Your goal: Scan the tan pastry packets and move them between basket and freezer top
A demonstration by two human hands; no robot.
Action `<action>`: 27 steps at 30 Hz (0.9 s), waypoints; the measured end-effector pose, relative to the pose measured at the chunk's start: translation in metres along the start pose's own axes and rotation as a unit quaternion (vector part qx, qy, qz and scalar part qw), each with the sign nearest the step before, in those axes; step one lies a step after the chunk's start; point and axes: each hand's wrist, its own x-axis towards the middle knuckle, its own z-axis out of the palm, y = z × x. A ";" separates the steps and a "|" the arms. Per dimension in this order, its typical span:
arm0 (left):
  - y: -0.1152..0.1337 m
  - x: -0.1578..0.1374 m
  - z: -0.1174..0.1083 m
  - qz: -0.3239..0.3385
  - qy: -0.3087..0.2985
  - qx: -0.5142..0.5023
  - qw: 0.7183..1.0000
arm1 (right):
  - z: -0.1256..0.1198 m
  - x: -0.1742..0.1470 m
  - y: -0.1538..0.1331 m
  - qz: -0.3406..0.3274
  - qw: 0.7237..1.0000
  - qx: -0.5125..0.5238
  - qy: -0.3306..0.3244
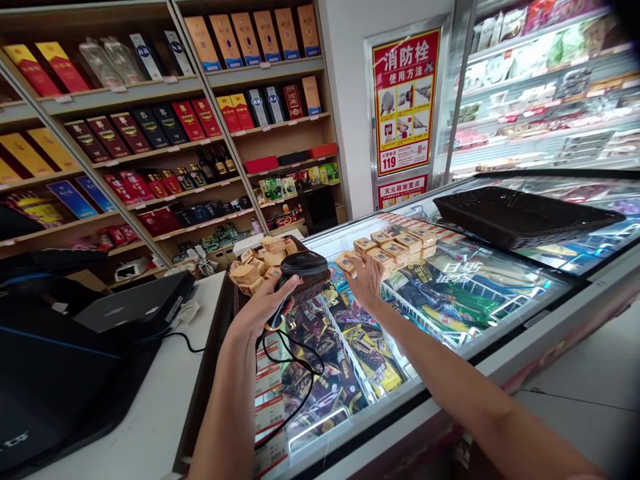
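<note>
Now the left hand (267, 308) grips a black scanner (303, 265); the right hand (367, 285) pinches a tan packet (345, 261).

One head-worn view, forward and down, left hand (263, 305) and right hand (367, 285) near, shelves (295, 123) farther off.

the left hand (264, 305) grips a black scanner (304, 264); the right hand (369, 283) touches a small packet (345, 263).

From afar I view a glass-topped chest freezer (565, 327) bearing stacked tan packages (397, 250) at its far middle, a dark woven tray (520, 230) at far right, and, toward the left, a dark woven basket (315, 288) heaped with similar packages (245, 275).
</note>
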 end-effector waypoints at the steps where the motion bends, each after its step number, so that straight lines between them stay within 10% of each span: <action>1: -0.001 0.000 -0.002 0.005 -0.001 -0.003 1.000 | 0.002 0.008 0.001 -0.003 1.000 -0.010 0.001; 15: -0.010 -0.016 -0.059 0.051 0.102 -0.023 0.993 | 0.022 0.048 -0.023 -0.064 0.997 -0.023 -0.024; 21: -0.021 -0.018 -0.080 0.030 0.155 -0.037 0.987 | 0.050 0.025 -0.138 -0.024 0.939 -0.045 -0.339; 27: -0.022 -0.019 -0.078 0.042 0.153 -0.042 0.986 | 0.088 0.003 -0.195 0.025 0.877 -0.043 -0.477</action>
